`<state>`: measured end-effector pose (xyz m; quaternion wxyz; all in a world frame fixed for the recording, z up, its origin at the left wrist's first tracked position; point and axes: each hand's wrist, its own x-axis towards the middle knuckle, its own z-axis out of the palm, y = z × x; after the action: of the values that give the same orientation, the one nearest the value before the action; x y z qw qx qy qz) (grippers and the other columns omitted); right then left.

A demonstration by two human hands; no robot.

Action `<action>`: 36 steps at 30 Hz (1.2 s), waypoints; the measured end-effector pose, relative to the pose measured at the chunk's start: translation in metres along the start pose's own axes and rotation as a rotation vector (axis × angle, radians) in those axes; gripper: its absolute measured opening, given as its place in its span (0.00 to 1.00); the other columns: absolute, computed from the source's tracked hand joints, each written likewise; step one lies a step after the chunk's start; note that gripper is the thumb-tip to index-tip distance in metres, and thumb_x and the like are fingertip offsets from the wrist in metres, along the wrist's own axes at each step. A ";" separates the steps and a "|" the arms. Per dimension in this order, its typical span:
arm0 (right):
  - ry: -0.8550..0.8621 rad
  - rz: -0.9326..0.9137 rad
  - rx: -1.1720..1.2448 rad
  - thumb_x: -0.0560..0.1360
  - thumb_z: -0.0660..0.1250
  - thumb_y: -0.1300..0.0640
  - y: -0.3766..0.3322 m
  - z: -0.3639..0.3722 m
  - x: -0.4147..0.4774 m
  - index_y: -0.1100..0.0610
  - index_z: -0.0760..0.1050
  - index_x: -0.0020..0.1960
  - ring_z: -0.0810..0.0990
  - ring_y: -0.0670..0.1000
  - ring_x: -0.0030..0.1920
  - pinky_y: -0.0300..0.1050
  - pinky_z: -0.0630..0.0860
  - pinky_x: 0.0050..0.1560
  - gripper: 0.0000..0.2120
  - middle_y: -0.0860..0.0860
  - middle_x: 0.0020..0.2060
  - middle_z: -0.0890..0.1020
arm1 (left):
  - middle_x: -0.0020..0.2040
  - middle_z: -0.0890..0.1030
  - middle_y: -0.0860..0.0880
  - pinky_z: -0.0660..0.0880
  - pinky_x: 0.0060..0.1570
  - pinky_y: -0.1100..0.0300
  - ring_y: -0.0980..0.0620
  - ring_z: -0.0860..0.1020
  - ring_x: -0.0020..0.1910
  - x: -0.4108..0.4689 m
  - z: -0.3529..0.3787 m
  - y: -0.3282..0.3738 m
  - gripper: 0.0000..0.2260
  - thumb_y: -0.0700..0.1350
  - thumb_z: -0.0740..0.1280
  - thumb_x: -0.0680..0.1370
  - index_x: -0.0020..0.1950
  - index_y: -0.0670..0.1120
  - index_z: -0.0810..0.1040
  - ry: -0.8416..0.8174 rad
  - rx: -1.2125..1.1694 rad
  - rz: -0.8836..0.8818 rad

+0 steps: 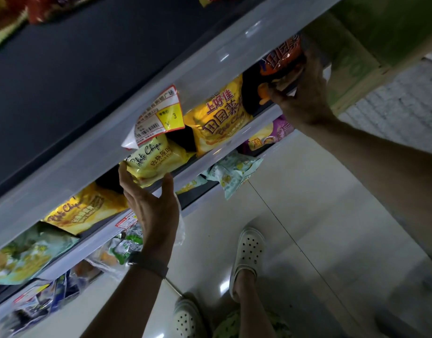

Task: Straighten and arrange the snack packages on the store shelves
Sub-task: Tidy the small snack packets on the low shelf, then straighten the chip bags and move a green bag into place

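A pale yellow chip bag sits at the front of a middle shelf, and my left hand cups its lower edge with straight fingers and thumb on either side. Further right on the same shelf, my right hand grips an orange and dark blue snack bag near the shelf's end. Between them stands a bright yellow chip bag. Another yellow bag lies to the left of my left hand.
A white shelf rail with a hanging price tag runs above the bags. Lower shelves hold purple, mint green and green packets. A green post stands at the right. My feet in white clogs stand on tiled floor.
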<state>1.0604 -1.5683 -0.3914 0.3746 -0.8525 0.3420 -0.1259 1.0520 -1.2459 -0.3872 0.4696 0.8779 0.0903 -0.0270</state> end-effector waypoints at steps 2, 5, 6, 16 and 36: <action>-0.021 0.033 0.019 0.68 0.70 0.30 -0.004 -0.003 -0.013 0.52 0.55 0.82 0.68 0.60 0.74 0.65 0.69 0.71 0.51 0.54 0.74 0.69 | 0.79 0.64 0.42 0.64 0.64 0.54 0.45 0.65 0.74 0.000 -0.010 -0.006 0.39 0.41 0.73 0.80 0.84 0.52 0.55 -0.051 0.057 -0.015; -0.035 0.080 -0.011 0.70 0.67 0.34 -0.008 -0.004 -0.033 0.54 0.59 0.79 0.68 0.61 0.73 0.65 0.69 0.70 0.44 0.56 0.71 0.70 | 0.81 0.60 0.43 0.67 0.72 0.43 0.40 0.61 0.79 -0.001 -0.022 -0.006 0.40 0.42 0.74 0.79 0.85 0.53 0.54 -0.122 0.142 -0.040; -0.060 0.097 -0.039 0.72 0.67 0.36 -0.011 -0.005 -0.042 0.55 0.60 0.78 0.67 0.61 0.73 0.65 0.68 0.71 0.42 0.56 0.72 0.70 | 0.82 0.58 0.44 0.66 0.74 0.39 0.40 0.59 0.80 -0.002 -0.027 -0.004 0.41 0.41 0.74 0.79 0.85 0.53 0.54 -0.165 0.173 -0.053; -0.430 0.215 -0.092 0.81 0.67 0.47 -0.044 -0.006 -0.132 0.56 0.59 0.81 0.81 0.58 0.59 0.44 0.70 0.53 0.33 0.56 0.68 0.76 | 0.86 0.54 0.44 0.66 0.75 0.40 0.39 0.58 0.83 -0.010 -0.074 0.011 0.42 0.45 0.71 0.82 0.87 0.51 0.46 -0.464 0.364 -0.071; -0.464 -0.148 -0.459 0.83 0.60 0.44 -0.295 -0.104 -0.445 0.48 0.77 0.66 0.82 0.54 0.56 0.51 0.78 0.59 0.16 0.50 0.58 0.85 | 0.70 0.81 0.53 0.73 0.65 0.57 0.49 0.78 0.69 -0.145 -0.362 0.084 0.20 0.55 0.64 0.84 0.75 0.54 0.75 -0.636 0.576 0.221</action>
<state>0.8289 -1.1810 -0.0876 0.2307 -0.9431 0.2042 0.1250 0.9118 -1.0104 -0.0974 0.2101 0.9253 -0.1645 -0.2695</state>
